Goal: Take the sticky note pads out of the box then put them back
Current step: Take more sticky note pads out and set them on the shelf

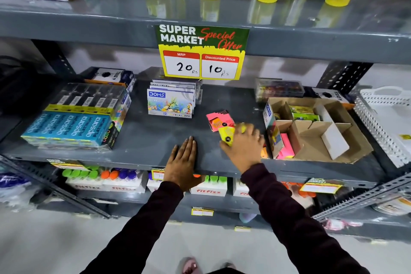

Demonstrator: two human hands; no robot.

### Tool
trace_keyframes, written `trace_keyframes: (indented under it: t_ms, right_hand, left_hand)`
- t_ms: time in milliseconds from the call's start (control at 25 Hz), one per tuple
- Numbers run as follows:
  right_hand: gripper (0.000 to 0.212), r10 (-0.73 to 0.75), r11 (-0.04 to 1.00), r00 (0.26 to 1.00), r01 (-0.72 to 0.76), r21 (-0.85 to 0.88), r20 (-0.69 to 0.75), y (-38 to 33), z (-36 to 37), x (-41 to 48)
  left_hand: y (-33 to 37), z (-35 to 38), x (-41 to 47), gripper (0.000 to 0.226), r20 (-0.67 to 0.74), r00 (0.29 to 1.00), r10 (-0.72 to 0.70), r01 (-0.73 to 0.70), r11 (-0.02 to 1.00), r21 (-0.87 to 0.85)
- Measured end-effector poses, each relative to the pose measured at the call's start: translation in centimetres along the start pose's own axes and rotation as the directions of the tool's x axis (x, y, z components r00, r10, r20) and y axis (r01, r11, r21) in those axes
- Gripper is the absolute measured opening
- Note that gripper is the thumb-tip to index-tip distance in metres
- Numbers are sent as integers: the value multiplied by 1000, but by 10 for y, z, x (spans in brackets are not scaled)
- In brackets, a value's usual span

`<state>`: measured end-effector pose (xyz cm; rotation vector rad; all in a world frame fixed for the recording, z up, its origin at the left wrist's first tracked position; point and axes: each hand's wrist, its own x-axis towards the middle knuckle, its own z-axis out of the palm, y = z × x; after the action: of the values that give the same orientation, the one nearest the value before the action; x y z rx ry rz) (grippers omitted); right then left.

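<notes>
Sticky note pads sit in two places on a grey metal shelf (155,135) in a shop aisle: some still inside a divided cardboard box (320,131) at 3 o'clock of the shelf, others out on the open deck beside it. Box rests w/ its front corner close to the shelf's front lip; most compartments are bare cardboard, pink pads (287,147) stand in the near-left cell, green ones (303,113) in a rear cell.

Widest clear run of shelf lies centre, between blue Apsara pencil packs (71,127) at 9 o'clock and the box; a Doms pastel box stack (171,102) stands at 12 o'clock, well back from the lip. A price card (201,53) reading 20 Rs / 10 Rs hangs from the upper shelf edge above it.

Right hand (243,142), just left of the box wall, has its fingers curled around a yellow pad (226,133), blurred; pad's lower end pokes out by the thumb side. A pink pad (219,119) lies flat on the deck at approx. 11 o'clock of that hand, touching or overlapped by the yellow one, can't tell which.

Left hand (183,160) lies palm-down, fingers straight and together, holding nothing, wrist over the shelf's front edge.
</notes>
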<state>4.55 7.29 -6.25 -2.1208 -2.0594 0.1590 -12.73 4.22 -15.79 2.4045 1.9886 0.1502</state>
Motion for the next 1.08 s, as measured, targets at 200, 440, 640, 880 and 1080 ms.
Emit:
trace_keyframes:
  t_ms: [200,440,640,880,1080]
  right_hand:
    - [56,-164,985,984,168,-48,72,-32,39,-16]
    - [53,-88,996,990,87,-14,-115,3,26,-14]
    - [74,146,989,985,-142,-49,91,41,13,-4]
    - [63,96,995,995,-95,34,-31,34,6,38]
    - [61,133,991,991,-132,-23,32,28,22,101]
  left_hand:
    - [-1,2,-1,108,23,1000,-3,4,999,-46]
    - [-2,2,-1,105,18,1000,-9,10,998,-56]
    - [-1,4,-1,105,28,1000,-7,7,1000,2]
    - [0,2,-1,109,13,1000,-6,6,1000,-20]
    - [-2,2,0,105,43,999,-30,32,998,-45]
